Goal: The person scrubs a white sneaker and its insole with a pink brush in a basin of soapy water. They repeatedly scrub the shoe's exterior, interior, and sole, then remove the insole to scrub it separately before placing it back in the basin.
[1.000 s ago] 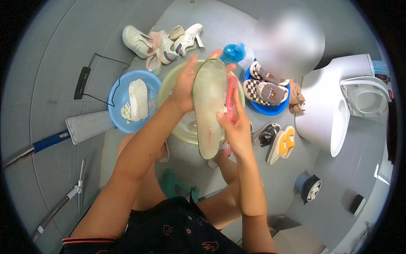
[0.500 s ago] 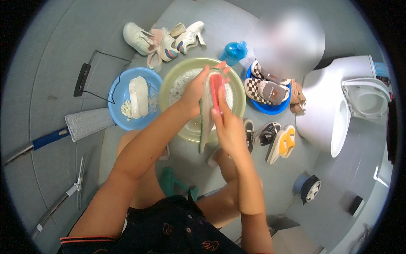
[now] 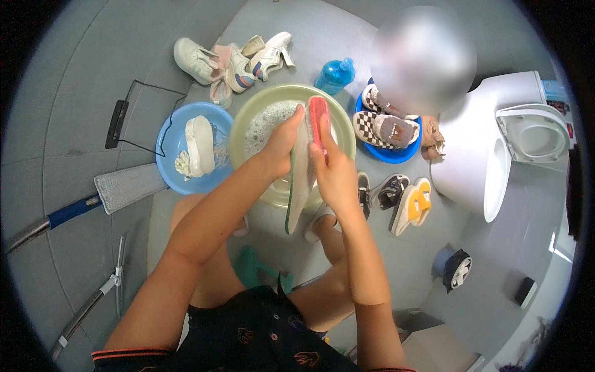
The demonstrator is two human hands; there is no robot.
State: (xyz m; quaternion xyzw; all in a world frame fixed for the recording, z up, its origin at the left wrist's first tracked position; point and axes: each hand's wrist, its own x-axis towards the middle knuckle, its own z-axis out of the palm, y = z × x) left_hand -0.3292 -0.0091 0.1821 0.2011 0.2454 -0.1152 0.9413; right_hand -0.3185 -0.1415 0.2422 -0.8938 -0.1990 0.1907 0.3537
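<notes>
My left hand (image 3: 287,141) is closed round the side of a long, thin, pale insole (image 3: 301,180) with a dark green edge. It stands tilted nearly on edge above the green basin (image 3: 243,181) of sudsy water. In my right hand (image 3: 334,175) is a red scrub brush (image 3: 318,113), its bristle side turned to the insole's upper part. My right thumb and a finger lie along the brush's back. The fingers of my left hand behind the insole are hidden.
At left, a light blue basin (image 3: 168,126) holds a white shoe (image 3: 199,146). Beyond stand several pale sneakers (image 3: 195,61) and a blue bottle (image 3: 334,76). To the right are a blue basin (image 3: 395,155) with checkered shoes (image 3: 374,129), yellow slippers (image 3: 410,208) and a toilet (image 3: 468,152).
The brush has moved up toward the far end of the insole. My left fingers no longer show beyond it. The whole view has shifted slightly.
</notes>
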